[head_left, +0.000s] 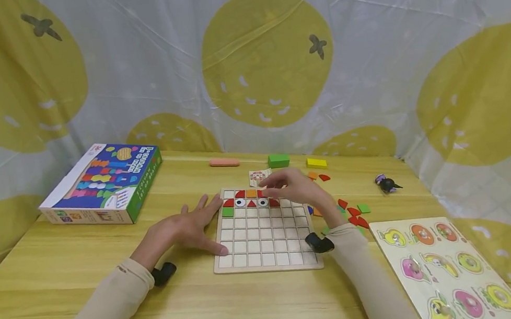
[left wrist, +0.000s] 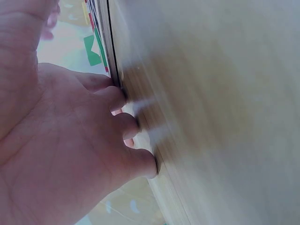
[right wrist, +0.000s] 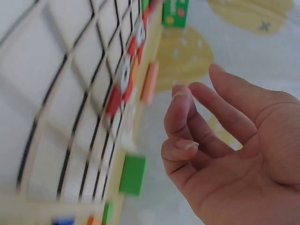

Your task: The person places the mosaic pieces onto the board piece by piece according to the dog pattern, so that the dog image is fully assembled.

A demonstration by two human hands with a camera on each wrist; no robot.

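Observation:
A wooden grid board [head_left: 267, 245] lies flat on the table. Toward its far edge sit red pieces, an orange square [head_left: 251, 193], a green square [head_left: 227, 212] and two round eye tiles, one of them a left eye tile [head_left: 240, 203]. My left hand [head_left: 185, 230] has its fingers spread, with index finger and thumb at the board's left edge. Over the far part of the board hovers my right hand [head_left: 289, 184], its fingers loosely bent; the right wrist view shows nothing between thumb and fingers. A small printed card [head_left: 258, 176] lies just behind the board.
Loose coloured pieces [head_left: 353, 212] are scattered right of the board. Behind it are a salmon stick [head_left: 224, 162], a green block [head_left: 279, 160] and a yellow block [head_left: 316, 163]. A toy box [head_left: 102, 182] stands left; a fruit puzzle [head_left: 443, 269] and a small dark figure [head_left: 386, 184] lie right.

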